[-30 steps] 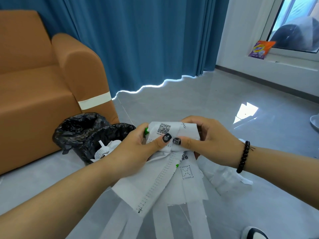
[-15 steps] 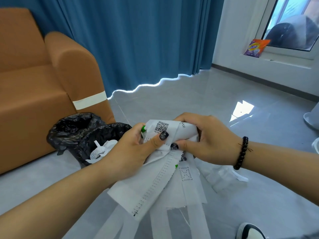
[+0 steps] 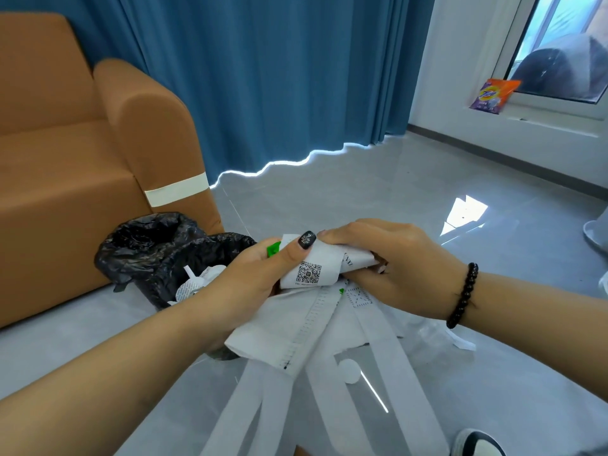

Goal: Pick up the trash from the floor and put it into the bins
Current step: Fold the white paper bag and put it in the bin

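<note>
Both hands hold one bundle of white paper wrapping (image 3: 296, 327) with a QR code, a dashed line and green marks; long white strips hang from it toward the floor. My left hand (image 3: 250, 278) grips its left side, thumb pressed on top. My right hand (image 3: 388, 264), with a black bead bracelet at the wrist, curls round its right side. Two bins lined with black bags (image 3: 154, 248) stand just left of the hands, beside the sofa. White paper scraps (image 3: 194, 284) lie in the nearer bin.
An orange sofa (image 3: 65, 153) fills the left, a blue curtain (image 3: 279, 77) hangs behind. Glossy grey floor (image 3: 362, 185) stretches to the right. A detergent packet (image 3: 493, 95) leans on the window ledge. A shoe (image 3: 477, 444) shows at the bottom right.
The hands have scrunched the paper tighter and rolled it, so the QR code now sits lower under my left thumb. The view has shifted slightly.
</note>
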`<action>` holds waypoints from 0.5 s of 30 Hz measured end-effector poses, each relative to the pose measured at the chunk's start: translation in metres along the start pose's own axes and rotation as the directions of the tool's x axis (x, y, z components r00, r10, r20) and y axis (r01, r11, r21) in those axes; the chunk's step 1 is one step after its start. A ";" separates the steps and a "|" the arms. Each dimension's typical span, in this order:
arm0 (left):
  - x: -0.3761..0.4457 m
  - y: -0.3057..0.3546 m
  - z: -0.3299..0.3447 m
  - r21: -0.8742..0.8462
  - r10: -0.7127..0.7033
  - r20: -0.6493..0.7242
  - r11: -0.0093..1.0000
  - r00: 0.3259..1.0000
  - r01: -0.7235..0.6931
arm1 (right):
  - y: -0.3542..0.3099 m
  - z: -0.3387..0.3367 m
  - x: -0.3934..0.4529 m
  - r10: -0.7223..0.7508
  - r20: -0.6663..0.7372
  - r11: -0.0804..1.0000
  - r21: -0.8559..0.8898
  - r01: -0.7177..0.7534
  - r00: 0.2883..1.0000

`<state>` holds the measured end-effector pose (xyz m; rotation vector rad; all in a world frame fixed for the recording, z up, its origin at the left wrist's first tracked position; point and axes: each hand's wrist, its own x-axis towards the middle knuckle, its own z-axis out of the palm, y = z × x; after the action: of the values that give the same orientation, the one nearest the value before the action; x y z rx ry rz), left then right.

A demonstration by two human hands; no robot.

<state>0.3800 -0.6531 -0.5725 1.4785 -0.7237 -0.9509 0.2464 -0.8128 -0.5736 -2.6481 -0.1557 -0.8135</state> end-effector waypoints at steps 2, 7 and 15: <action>0.002 0.001 -0.001 0.040 0.016 -0.029 0.999 0.999 -0.015 | -0.001 -0.003 -0.001 0.162 0.045 0.974 0.151 -0.167 0.986; -0.001 0.005 -0.003 0.143 0.077 -0.063 0.987 0.995 -0.068 | -0.001 -0.009 0.001 0.419 0.341 0.596 0.595 -0.539 0.841; -0.005 0.005 0.000 -0.011 -0.008 0.022 1.000 1.000 0.008 | -0.004 -0.004 0.005 0.521 0.177 0.561 0.666 -0.491 0.835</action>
<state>0.3782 -0.6494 -0.5666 1.4641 -0.7275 -0.9767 0.2482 -0.8108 -0.5669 -1.7931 0.2716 -0.4661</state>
